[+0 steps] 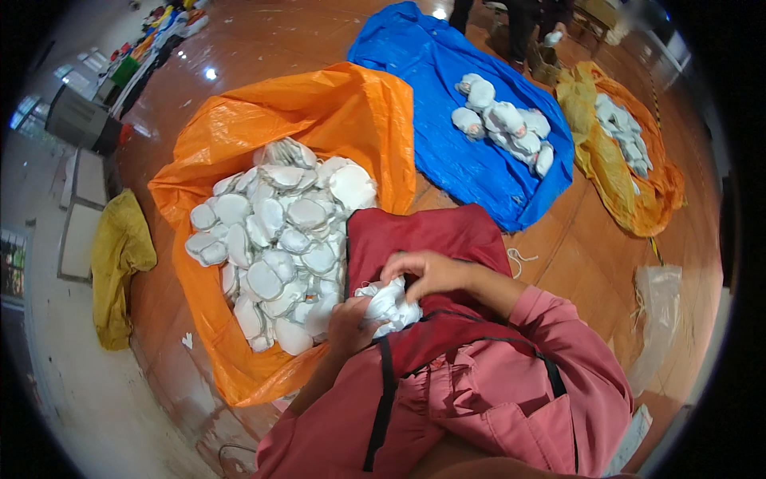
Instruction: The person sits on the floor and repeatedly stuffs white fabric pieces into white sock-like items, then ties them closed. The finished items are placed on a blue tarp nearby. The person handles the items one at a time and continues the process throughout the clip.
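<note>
A crumpled white cloth piece [388, 310] rests over my lap. My left hand [349, 326] is closed on its left side. From above, my right hand [431, 273] curls over the cloth's upper edge, its thumb and fingers bent onto the fabric; the fingertips are partly hidden. Beneath both hands lies a dark red apron [431, 231] with black straps. Close by on the left, an orange sack [211, 132] lies spread out under a heap of round, flat white pads [279, 231], several of which look wrapped in clear plastic.
Ahead, a blue sheet [399, 48] carries bundled white pieces [507, 124]. Beyond on the right, a yellow-orange sack [594, 176] holds pale cloth [622, 132]. A person [519, 28] stands at the back. A clear plastic bag [658, 319] lies right; a yellow sack [120, 263] lies left.
</note>
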